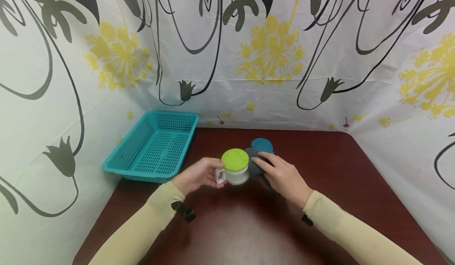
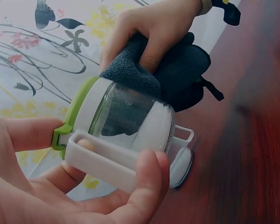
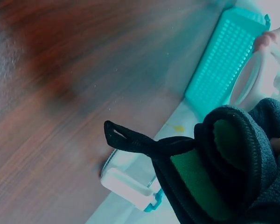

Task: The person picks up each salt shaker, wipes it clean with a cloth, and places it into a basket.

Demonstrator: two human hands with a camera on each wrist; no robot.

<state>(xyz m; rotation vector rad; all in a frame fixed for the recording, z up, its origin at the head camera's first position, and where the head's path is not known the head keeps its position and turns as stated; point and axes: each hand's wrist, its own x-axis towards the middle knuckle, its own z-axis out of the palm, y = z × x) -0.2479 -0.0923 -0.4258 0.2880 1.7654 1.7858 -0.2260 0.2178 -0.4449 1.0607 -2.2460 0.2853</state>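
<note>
A clear glass jar (image 2: 130,116) with a green lid (image 1: 235,159) and a white handle (image 2: 102,161) is held by my left hand (image 1: 203,172). In the left wrist view its fingers curl about the handle and the lid's edge, and the jar lies tilted. My right hand (image 1: 286,177) grips a bunched dark grey cloth (image 1: 253,163) against the jar's side. A black hanging loop (image 3: 126,137) sticks out of the cloth in the right wrist view. Just behind the cloth stands a second jar with a blue lid (image 1: 262,144), partly covered; its white handle (image 3: 128,189) shows in the right wrist view.
At the back left of the dark red table (image 1: 320,158) stands a turquoise plastic basket (image 1: 156,150) with a slotted bottom. A flower-patterned white sheet (image 1: 220,59) hangs behind the table and along its sides.
</note>
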